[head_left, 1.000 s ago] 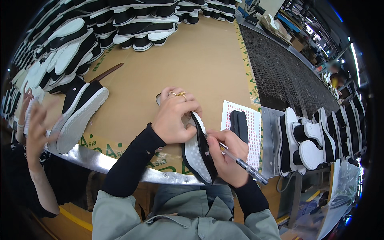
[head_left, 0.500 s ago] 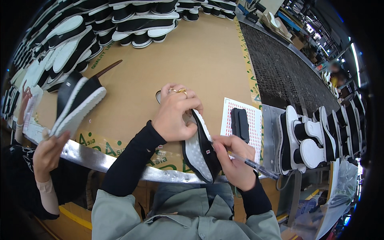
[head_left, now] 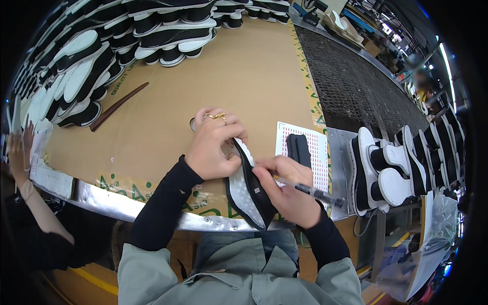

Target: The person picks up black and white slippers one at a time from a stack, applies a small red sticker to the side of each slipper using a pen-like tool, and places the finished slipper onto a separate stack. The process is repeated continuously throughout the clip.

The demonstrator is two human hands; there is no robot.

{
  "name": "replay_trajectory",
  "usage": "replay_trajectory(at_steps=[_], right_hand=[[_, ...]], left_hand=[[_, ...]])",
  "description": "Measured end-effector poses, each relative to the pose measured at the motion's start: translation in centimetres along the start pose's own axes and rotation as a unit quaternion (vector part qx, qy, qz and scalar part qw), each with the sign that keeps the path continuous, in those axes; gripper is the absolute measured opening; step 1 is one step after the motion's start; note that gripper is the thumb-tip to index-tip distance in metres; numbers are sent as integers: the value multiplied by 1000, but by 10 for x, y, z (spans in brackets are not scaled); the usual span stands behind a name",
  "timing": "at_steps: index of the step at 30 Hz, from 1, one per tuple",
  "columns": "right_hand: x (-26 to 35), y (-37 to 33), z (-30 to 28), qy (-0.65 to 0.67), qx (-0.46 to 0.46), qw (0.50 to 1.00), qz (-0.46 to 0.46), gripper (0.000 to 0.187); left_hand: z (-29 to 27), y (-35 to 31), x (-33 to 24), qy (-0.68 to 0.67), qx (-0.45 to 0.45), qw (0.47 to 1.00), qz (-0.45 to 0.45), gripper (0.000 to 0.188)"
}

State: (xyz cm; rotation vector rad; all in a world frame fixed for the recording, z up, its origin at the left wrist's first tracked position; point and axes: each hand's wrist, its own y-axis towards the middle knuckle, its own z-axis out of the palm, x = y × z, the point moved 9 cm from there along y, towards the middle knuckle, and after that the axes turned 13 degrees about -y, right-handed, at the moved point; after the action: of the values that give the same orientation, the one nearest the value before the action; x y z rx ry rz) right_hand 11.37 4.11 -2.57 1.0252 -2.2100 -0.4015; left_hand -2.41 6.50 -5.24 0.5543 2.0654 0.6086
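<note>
My left hand (head_left: 216, 145), a gold ring on one finger, is closed around the far part of a black shoe (head_left: 262, 203) with a white sole edge and a pale, speckled inner face. Its near end tilts toward me over the table's metal edge. A tiny pale label sits on the shoe's black side. Pinched in my right hand (head_left: 290, 190) is a clear-barrelled pen (head_left: 310, 191); the right fingertips rest at the shoe's side. The pen's tip is hidden behind those fingers.
Beside my right hand lies a white sheet of small red marks (head_left: 319, 160) under a black block (head_left: 299, 148). A brown stick (head_left: 119, 105) lies at left. Shoes are piled at far left (head_left: 173, 38) and stand at right (head_left: 362, 170). A co-worker's hand (head_left: 18, 152) is at the left edge.
The co-worker's hand has moved left and away, and the shoe it held has left the table's left front, uncovering the brown stick. My hands keep their hold on the shoe and pen.
</note>
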Motion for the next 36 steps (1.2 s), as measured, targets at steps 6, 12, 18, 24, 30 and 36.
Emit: replay_trajectory(at_steps=[6, 12, 18, 24, 30, 36], right_hand=[[-4, -30, -7, -1, -6, 1000, 4, 13], [-14, -86, -22, 19, 6, 997, 68, 12], [-20, -94, -21, 53, -35, 995, 73, 13], [-22, -124, -16, 84, -102, 987, 90, 6], [-20, -128, -18, 84, -130, 984, 85, 9], [-21, -130, -19, 80, -143, 982, 94, 9]], left_hand=[[0, -2, 3, 6, 13, 1000, -2, 21], [2, -1, 1, 8, 6, 1000, 5, 23], [0, -2, 2, 7, 1, 1000, 5, 22], [3, 0, -1, 18, 21, 1000, -4, 21], [15, -4, -31, 104, 177, 978, -25, 29], [97, -42, -82, 171, 392, 903, 51, 52]])
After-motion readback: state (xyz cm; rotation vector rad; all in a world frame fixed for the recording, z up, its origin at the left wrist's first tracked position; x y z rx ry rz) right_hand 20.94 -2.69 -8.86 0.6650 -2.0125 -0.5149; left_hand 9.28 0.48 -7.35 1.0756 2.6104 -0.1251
